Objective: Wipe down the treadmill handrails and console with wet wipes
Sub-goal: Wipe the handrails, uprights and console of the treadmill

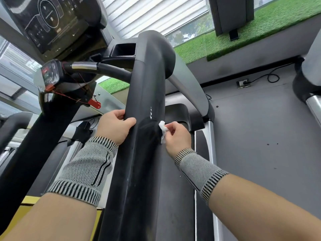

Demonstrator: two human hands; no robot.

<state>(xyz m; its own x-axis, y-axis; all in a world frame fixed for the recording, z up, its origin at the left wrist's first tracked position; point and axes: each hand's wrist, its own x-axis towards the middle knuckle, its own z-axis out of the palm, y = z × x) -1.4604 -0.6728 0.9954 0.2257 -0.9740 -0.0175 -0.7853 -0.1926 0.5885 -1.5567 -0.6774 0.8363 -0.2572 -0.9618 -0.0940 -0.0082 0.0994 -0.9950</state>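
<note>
Head view, looking down along both forearms: the right hand (176, 136) pinches a crumpled white wet wipe (163, 129) between thumb and fingertips, pressing it against the right edge of the black handrail (144, 129), with the wrist bent slightly and a grey knitted wrist sleeve (198, 169) behind it. The left hand (114, 126) is closed around the handrail's left edge, thumb lying on the top face and fingers curled over the far side, where their tips pass out of sight; a matching wrist band (85, 171) covers that wrist. Both forearms run out of the bottom of the frame. Part of the wipe is tucked behind the rail's edge and the right palm, so its full shape cannot be made out. The handrail's long axis runs from the bottom centre up and away to a rounded bend near the console (52, 26), which sits tilted at upper left, its top cut off and its markings too dim to read. A red safety clip (94, 103) hangs below the console, left of the rail.
</note>
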